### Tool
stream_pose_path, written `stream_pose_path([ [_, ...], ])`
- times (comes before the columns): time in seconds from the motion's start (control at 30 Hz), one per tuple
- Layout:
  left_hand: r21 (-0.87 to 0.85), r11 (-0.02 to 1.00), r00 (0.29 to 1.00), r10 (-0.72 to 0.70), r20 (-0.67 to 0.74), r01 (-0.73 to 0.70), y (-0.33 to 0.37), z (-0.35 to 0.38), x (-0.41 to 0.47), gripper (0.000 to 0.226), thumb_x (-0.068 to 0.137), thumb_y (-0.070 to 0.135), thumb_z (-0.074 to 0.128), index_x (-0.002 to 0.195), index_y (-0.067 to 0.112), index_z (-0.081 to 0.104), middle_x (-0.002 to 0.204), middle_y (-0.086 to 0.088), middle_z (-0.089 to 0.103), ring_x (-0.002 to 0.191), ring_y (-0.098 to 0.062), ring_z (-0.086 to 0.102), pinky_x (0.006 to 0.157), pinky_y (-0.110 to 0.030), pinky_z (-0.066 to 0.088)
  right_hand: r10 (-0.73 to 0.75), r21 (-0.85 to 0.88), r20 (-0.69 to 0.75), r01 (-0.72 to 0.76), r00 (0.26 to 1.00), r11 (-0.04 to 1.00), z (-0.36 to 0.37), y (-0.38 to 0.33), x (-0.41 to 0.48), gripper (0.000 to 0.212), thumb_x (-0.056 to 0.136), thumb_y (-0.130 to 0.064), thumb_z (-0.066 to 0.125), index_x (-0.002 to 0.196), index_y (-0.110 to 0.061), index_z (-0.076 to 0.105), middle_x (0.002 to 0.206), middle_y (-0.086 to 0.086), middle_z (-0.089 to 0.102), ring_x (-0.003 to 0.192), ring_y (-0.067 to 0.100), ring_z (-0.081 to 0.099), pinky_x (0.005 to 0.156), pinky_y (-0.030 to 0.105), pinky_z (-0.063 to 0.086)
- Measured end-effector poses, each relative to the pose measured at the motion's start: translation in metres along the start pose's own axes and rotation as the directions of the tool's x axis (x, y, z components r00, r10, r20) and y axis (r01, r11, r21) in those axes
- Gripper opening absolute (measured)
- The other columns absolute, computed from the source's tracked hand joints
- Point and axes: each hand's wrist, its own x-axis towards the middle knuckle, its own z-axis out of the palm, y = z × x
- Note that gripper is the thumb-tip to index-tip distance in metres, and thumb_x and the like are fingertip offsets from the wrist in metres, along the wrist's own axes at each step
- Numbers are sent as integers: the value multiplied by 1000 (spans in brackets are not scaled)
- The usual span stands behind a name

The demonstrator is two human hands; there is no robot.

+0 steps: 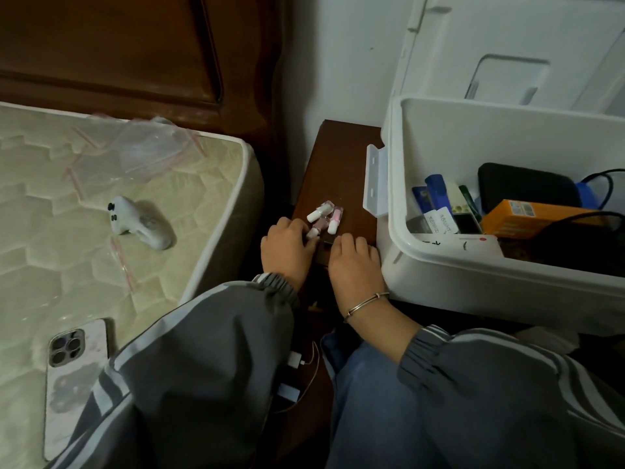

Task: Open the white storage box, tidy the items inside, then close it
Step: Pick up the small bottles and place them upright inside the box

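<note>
The white storage box (pixel 439 275) stands open at the right with its lid (pixel 507 45) tipped back against the wall. Inside lie an orange carton (pixel 527 216), a black pouch (pixel 524 186), blue packets (pixel 436 194) and black cables (pixel 598 184). Left of the box, three small pink-and-white bottles (pixel 324 214) lie on a brown wooden stand (pixel 338 164). My left hand (pixel 287 248) pinches the nearest bottle (pixel 313 232) with curled fingers. My right hand (pixel 355 265) rests beside it on the stand with fingers bent down, and their tips are hidden.
A bare mattress (pixel 101 214) lies at the left with a white controller (pixel 142 223), a phone (pixel 76 377) and a clear plastic bag (pixel 142 147) on it. A dark wooden headboard (pixel 135 45) is behind. A white charger and cable (pixel 297 363) lie below, between my arms.
</note>
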Motion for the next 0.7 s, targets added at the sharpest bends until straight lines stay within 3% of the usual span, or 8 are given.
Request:
stream_pose_path([
  [0.1, -32, 999, 1000, -22, 10, 23, -3, -5, 0, 26, 93, 36, 52, 101, 13, 62, 103, -7, 58, 94, -25, 56, 83, -40, 45, 33, -68, -53, -36, 998, 997, -5, 0, 4, 30, 87, -10, 44, 110, -9, 62, 104, 5, 60, 93, 21, 57, 75, 33, 48],
  [0.2, -122, 991, 998, -43, 35, 47, -9, -15, -3, 24, 93, 33, 54, 102, 13, 62, 101, -5, 57, 91, -24, 57, 82, -39, 46, 11, 25, 17, -12, 1000, 1000, -1, 2, 9, 26, 91, -7, 39, 112, -5, 55, 114, 12, 51, 103, 29, 49, 82, 39, 43],
  [0.37, -280, 959, 997, -16, 72, 36, -22, -51, -8, 17, 91, 28, 59, 96, 13, 61, 93, -3, 59, 79, -14, 53, 66, -18, 32, -12, 45, 17, 11, 1000, 999, -7, 3, 8, 26, 93, -5, 34, 114, -7, 49, 118, 13, 49, 109, 30, 46, 86, 40, 40],
  [0.5, -446, 892, 983, 15, 180, 68, -26, -92, -16, 11, 90, 24, 62, 89, 13, 60, 76, 2, 67, 67, -8, 61, 62, -16, 41, -54, 196, -18, 56, 998, 979, -18, 1, -3, 22, 97, -13, 36, 114, -12, 49, 114, 9, 57, 105, 28, 52, 85, 38, 39],
  [0.6, -588, 803, 972, 53, 229, 95, -20, -123, -27, 15, 89, 18, 65, 90, 3, 61, 75, -6, 70, 66, -14, 65, 65, -25, 48, 2, 541, -45, 23, 999, 841, -39, -1, -20, 19, 94, -23, 49, 108, -12, 53, 103, 5, 62, 94, 25, 59, 74, 33, 42],
  [0.7, -650, 757, 972, 95, 214, 70, -5, -150, -38, 17, 88, 16, 65, 92, 0, 62, 74, -5, 71, 67, -11, 66, 67, -26, 51, 93, 847, 8, -56, 996, 528, -72, 3, -40, 4, 91, -21, 56, 90, -20, 52, 80, -8, 58, 74, 11, 56, 62, 21, 39],
])
